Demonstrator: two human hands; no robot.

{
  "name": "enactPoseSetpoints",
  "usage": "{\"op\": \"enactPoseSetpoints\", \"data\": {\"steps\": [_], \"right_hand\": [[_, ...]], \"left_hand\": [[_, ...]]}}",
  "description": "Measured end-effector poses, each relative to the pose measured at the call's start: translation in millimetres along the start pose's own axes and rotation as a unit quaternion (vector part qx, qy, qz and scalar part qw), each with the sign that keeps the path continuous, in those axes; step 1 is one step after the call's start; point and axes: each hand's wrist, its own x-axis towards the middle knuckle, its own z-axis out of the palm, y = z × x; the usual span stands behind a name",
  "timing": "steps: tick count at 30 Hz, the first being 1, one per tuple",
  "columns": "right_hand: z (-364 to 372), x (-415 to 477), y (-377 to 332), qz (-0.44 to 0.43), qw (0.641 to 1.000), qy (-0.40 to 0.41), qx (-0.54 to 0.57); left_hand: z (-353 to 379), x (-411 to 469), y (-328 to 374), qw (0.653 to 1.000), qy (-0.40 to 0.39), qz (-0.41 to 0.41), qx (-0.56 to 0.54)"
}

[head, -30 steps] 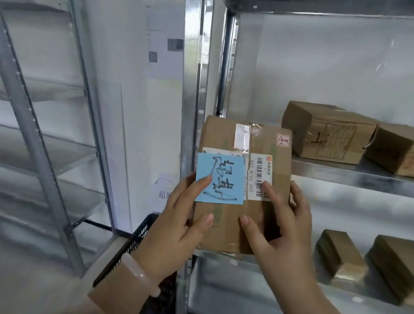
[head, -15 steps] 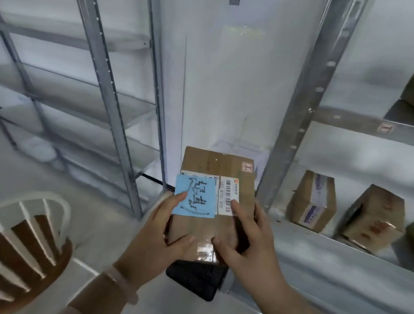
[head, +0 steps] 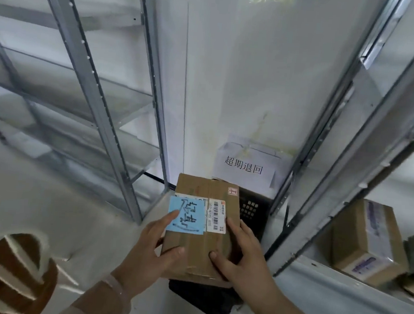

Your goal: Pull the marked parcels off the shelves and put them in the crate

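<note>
Parcel (head: 194, 251), side edges in left hand (head: 149, 251) and right hand (head: 245, 256) grip, over crate (head: 253, 210) between shelf uprights (head: 320, 146)

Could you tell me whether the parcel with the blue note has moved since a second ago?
Yes. The parcel has gone down and left, past the shelf upright, and is now held above the black crate.

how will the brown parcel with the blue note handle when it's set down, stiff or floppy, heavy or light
Probably stiff: the parcel shows flat faces and square edges between the left hand and right hand. Likely light, since thumbs and fingers alone hold it up. Flat-sided, it should sit in the crate without rolling.
</note>
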Motion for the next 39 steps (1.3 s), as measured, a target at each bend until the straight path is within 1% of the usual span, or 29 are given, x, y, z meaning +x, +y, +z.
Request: {"op": "enactPoseSetpoints", "data": {"steps": [2, 5, 10, 17, 20, 22, 25, 28, 31, 34, 37, 39], "right_hand": [[-2.0, 27.1, 8.0, 0.003, 1.0, -0.001, 0.003], [-0.5, 59.5, 24.4, 0.033, 0.999, -0.002, -0.008], [8.3, 100.5, 65.0, 0.114, 0.993, 0.002, -0.019], [27.2, 158.2, 127.6, 0.235, 0.968, 0.041, -0.084], [37.1, 180.0, 162.1, 0.278, 0.953, 0.042, -0.116], [43.6, 193.0, 186.4, 0.283, 0.949, 0.038, -0.131], [55.2, 211.9, 228.5, 0.309, 0.939, 0.039, -0.146], [70.8, 225.8, 275.0, 0.346, 0.925, 0.049, -0.149], [85.1, 236.8, 320.6, 0.35, 0.924, 0.056, -0.145], [102.7, 241.0, 364.8, 0.358, 0.922, 0.051, -0.139], [120.9, 246.6, 403.3, 0.357, 0.924, 0.035, -0.129], [130.6, 252.9, 425.4, 0.349, 0.929, 0.033, -0.118]], "left_hand": [[-1.4, 28.7, -4.0, 1.0, -0.014, -0.021, -0.011], [0.6, 66.9, -16.2, 0.998, -0.028, -0.044, -0.021], [8.7, 135.4, -53.1, 0.996, -0.066, -0.064, -0.016], [27.8, 241.4, -122.7, 0.983, -0.159, -0.081, -0.03], [41.2, 285.6, -153.7, 0.972, -0.214, -0.102, 0.004], [56.1, 309.8, -173.1, 0.967, -0.233, -0.099, 0.022], [81.4, 340.4, -209.1, 0.965, -0.241, -0.092, 0.043], [103.7, 366.5, -256.9, 0.964, -0.239, -0.115, 0.032], [126.5, 387.2, -305.7, 0.961, -0.237, -0.14, 0.024], [147.2, 399.3, -352.0, 0.96, -0.237, -0.145, 0.036], [168.8, 409.3, -389.2, 0.961, -0.206, -0.179, 0.033], [183.1, 414.0, -407.2, 0.962, -0.196, -0.184, 0.04]]}}
